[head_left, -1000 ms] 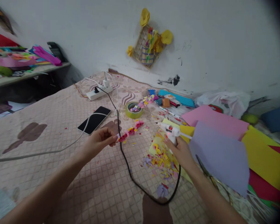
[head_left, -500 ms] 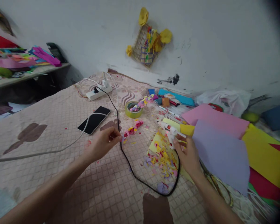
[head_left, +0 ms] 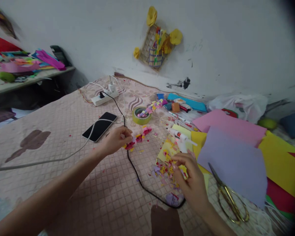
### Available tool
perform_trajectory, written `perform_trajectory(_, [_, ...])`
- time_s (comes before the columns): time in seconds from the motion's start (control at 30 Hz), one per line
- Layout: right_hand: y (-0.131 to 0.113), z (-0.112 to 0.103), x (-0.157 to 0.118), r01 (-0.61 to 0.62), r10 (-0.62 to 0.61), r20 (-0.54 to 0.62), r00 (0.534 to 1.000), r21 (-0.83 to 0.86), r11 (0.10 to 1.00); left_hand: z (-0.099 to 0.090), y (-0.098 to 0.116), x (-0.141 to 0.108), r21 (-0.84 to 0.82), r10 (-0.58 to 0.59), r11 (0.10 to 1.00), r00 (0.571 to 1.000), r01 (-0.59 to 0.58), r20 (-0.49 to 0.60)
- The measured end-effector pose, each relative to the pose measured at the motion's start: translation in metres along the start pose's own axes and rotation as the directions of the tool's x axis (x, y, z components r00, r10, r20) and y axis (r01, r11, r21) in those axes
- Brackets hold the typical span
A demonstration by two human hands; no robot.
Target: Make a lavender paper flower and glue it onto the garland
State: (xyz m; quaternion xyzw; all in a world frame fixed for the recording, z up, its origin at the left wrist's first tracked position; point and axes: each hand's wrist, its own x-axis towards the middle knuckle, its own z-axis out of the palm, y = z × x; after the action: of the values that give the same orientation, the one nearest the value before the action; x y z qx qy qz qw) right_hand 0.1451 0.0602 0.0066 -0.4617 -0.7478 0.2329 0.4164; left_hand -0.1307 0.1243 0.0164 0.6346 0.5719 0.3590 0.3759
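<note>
My left hand [head_left: 116,140] is closed in a pinch at the near end of a pink paper strip [head_left: 139,138] with small yellow and lilac pieces along it. Its fingertips hide the very end of the strip. Over a heap of small paper scraps [head_left: 162,172], my right hand [head_left: 190,175] hangs with thumb and fingers curved and apart. Nothing I can make out is between them. Just beyond those fingers a white glue gun [head_left: 182,145] lies on pale yellow paper. Its black cord [head_left: 144,186] loops across the cloth and passes beneath the strip.
A phone [head_left: 100,127] and a power strip [head_left: 105,97] lie to the left, with a white cable across the phone. Behind the strip is a roll of tape [head_left: 142,119]. Gold-handled scissors [head_left: 227,195] and coloured sheets [head_left: 232,157] are on the right.
My right hand has let go of the glue gun, which now rests on the paper, and has come nearer over the scraps. My left hand has shifted slightly right and up. The scissors now show.
</note>
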Motion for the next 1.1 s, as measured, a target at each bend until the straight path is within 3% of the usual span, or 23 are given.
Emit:
perform_trajectory(0.2, [-0.018,0.020,0.009,-0.138,0.097,0.218,0.971,0.186,0.973,-0.006,0.007,-0.008,-0.201,-0.173,0.964,0.985,0.173,0.019])
perform_trajectory(0.3, [-0.022,0.037,0.027,-0.181,0.114,0.322,0.940,0.186,0.966,-0.010,0.009,-0.015,-0.284,-0.199,0.939,0.980,0.193,0.008])
perform_trajectory(0.43, [-0.017,0.062,0.052,-0.081,0.033,0.337,0.941,0.129,0.988,-0.013,0.008,-0.023,-0.322,-0.168,0.932,0.986,0.166,0.023])
perform_trajectory(0.6, [-0.008,0.084,0.066,-0.059,0.003,0.354,0.935,0.146,0.988,-0.009,0.000,-0.024,-0.253,-0.101,0.962,0.995,0.099,0.005])
perform_trajectory(0.9, [-0.007,0.099,0.078,-0.023,-0.035,0.326,0.945,0.172,0.985,-0.003,-0.008,-0.016,-0.190,-0.050,0.980,0.995,0.065,0.082])
perform_trajectory(1.1, [-0.001,0.106,0.080,-0.017,-0.038,0.309,0.950,0.172,0.985,-0.003,-0.012,-0.011,-0.251,-0.065,0.964,0.991,0.092,0.114])
